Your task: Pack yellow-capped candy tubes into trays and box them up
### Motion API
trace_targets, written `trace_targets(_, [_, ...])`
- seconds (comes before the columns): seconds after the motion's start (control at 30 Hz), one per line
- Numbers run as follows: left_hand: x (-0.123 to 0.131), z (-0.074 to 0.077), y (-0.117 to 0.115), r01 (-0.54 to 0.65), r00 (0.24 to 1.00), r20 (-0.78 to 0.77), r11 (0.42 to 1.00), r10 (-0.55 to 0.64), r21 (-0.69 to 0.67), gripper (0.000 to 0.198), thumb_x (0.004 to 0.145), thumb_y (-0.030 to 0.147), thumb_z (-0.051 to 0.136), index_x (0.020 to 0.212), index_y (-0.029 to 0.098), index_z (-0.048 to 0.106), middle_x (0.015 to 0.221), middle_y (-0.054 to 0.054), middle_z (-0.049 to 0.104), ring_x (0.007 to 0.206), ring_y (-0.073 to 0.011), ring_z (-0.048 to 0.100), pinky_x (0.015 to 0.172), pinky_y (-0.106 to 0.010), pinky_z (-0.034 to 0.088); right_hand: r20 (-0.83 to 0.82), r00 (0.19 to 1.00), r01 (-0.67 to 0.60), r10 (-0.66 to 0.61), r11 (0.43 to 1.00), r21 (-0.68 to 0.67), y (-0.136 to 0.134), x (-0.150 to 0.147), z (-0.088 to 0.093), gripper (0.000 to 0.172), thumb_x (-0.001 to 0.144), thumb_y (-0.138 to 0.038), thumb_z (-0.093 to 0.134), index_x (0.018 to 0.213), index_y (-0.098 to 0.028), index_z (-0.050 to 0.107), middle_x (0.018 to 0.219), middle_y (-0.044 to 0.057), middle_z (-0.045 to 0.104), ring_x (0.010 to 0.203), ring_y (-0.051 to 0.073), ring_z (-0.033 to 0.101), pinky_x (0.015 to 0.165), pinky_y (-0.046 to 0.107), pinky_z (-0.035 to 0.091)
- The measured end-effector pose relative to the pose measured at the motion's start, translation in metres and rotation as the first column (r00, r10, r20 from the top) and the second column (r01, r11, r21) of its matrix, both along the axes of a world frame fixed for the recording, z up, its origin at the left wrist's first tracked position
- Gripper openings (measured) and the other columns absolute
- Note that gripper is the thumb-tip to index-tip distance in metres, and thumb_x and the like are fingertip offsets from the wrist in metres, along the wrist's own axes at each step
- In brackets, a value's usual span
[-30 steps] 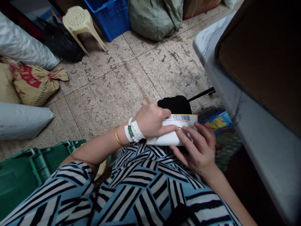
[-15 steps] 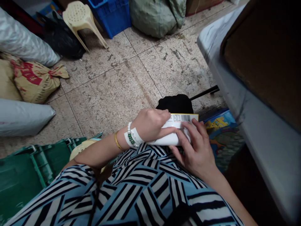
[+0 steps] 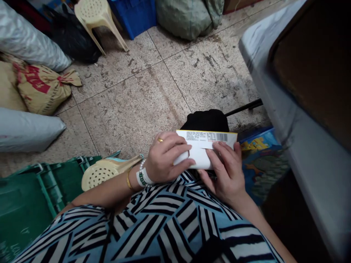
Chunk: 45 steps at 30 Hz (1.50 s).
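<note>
Between left hand [image 3: 167, 157] and right hand [image 3: 226, 170], a mailer [image 3: 201, 153] lies crosswise, barcode [image 3: 217, 137] forward.

Smooth white paper label [image 3: 203, 151]

A white packet [image 3: 196, 159] with yellow top edge and printed barcode.

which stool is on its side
The cream plastic stool beside the left forearm; the other stool, up by the blue crate, stands on its legs.
</note>
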State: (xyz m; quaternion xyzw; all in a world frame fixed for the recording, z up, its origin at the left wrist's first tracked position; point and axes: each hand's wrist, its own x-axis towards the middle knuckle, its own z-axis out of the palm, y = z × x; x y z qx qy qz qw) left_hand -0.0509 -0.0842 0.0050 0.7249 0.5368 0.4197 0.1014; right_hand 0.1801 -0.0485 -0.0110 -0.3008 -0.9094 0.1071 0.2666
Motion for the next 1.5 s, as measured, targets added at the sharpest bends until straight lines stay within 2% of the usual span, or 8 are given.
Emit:
trace_targets(0.13, [0.002, -0.004, -0.006, 0.006, 0.996, -0.085, 0.997, 0.0, 0.072, 0.049, 0.072, 0.055, 0.077, 0.1, 0.017, 0.068, 0.091, -0.009, 0.071, 0.089, -0.0256, 0.064, 0.08, -0.043, 0.053, 0.004, 1.0, 0.0, 0.0, 1.0, 0.013, -0.002, 0.0, -0.004, 0.072, 0.079, -0.028, 0.077, 0.142, -0.009, 0.049, 0.144, 0.024, 0.049, 0.132, 0.039, 0.049, 0.113, 0.067, 0.032])
trace_targets(0.27, [0.005, -0.004, -0.002, 0.046, 0.991, -0.133, 0.995, -0.034, 0.09, 0.036, 0.073, 0.045, 0.075, 0.094, 0.017, 0.067, 0.089, -0.008, 0.071, 0.089, -0.0258, 0.064, 0.079, -0.042, 0.052, 0.013, 1.0, 0.005, -0.006, 1.0, 0.02, -0.003, 0.001, -0.004, 0.072, 0.08, -0.031, 0.076, 0.143, -0.009, 0.048, 0.147, 0.024, 0.047, 0.133, 0.039, 0.049, 0.113, 0.067, 0.032])
trace_targets(0.5, [0.013, -0.008, -0.003, 0.022, 0.987, -0.16, 0.999, -0.016, 0.031, 0.051, 0.077, 0.047, 0.071, 0.113, 0.012, 0.064, 0.093, -0.012, 0.069, 0.088, -0.0263, 0.064, 0.077, -0.044, 0.051, 0.05, 0.999, 0.011, -0.01, 1.0, -0.006, 0.0, -0.001, 0.005, 0.062, 0.082, -0.032, 0.072, 0.137, -0.01, 0.052, 0.139, 0.024, 0.056, 0.13, 0.037, 0.051, 0.112, 0.066, 0.032])
trace_targets(0.77, [0.006, -0.012, 0.006, 0.174, 0.966, -0.206, 0.982, -0.154, 0.08, 0.043, 0.076, 0.048, 0.069, 0.104, 0.016, 0.065, 0.086, -0.007, 0.07, 0.085, -0.0246, 0.063, 0.077, -0.042, 0.052, 0.042, 0.998, 0.036, -0.036, 0.999, 0.001, -0.004, 0.002, -0.004, 0.052, 0.082, -0.036, 0.072, 0.126, -0.011, 0.058, 0.136, 0.023, 0.059, 0.126, 0.036, 0.054, 0.112, 0.067, 0.032])
trace_targets(1.03, [0.005, -0.011, 0.006, 0.197, 0.95, -0.274, 0.968, -0.15, 0.156, 0.041, 0.079, 0.047, 0.067, 0.102, 0.013, 0.065, 0.077, -0.005, 0.067, 0.079, -0.0224, 0.061, 0.072, -0.039, 0.05, 0.039, 0.998, 0.044, -0.044, 0.999, 0.021, -0.003, -0.002, -0.002, 0.052, 0.086, -0.041, 0.068, 0.126, -0.009, 0.058, 0.136, 0.024, 0.059, 0.126, 0.037, 0.054, 0.112, 0.067, 0.032])
trace_targets(1.2, [0.007, -0.011, 0.008, 0.191, 0.957, -0.233, 0.979, -0.169, 0.074, 0.035, 0.079, 0.046, 0.064, 0.095, 0.014, 0.067, 0.072, -0.005, 0.063, 0.071, -0.0213, 0.056, 0.065, -0.039, 0.046, 0.029, 0.998, 0.06, -0.061, 0.998, 0.033, -0.004, -0.001, -0.005, 0.05, 0.085, -0.042, 0.069, 0.123, -0.011, 0.059, 0.135, 0.023, 0.06, 0.124, 0.036, 0.056, 0.113, 0.066, 0.032])
trace_targets(1.33, [0.008, -0.01, 0.007, 0.196, 0.953, -0.227, 0.98, -0.199, -0.037, 0.028, 0.079, 0.045, 0.062, 0.083, 0.018, 0.067, 0.069, -0.004, 0.06, 0.075, -0.0228, 0.056, 0.069, -0.04, 0.047, -0.012, 0.998, 0.059, -0.059, 0.998, 0.0, -0.001, 0.0, -0.005, 0.063, 0.081, -0.043, 0.074, 0.13, -0.01, 0.054, 0.134, 0.024, 0.059, 0.124, 0.036, 0.057, 0.113, 0.064, 0.034])
trace_targets(1.5, [0.008, -0.013, 0.004, 0.103, 0.988, -0.114, 0.994, -0.105, -0.029, 0.039, 0.077, 0.045, 0.066, 0.105, 0.017, 0.065, 0.095, -0.01, 0.067, 0.093, -0.0259, 0.062, 0.084, -0.045, 0.051, -0.017, 0.999, 0.041, -0.041, 0.999, -0.023, 0.005, 0.002, -0.002, 0.059, 0.081, -0.035, 0.076, 0.131, -0.014, 0.054, 0.135, 0.021, 0.059, 0.127, 0.036, 0.054, 0.113, 0.064, 0.034])
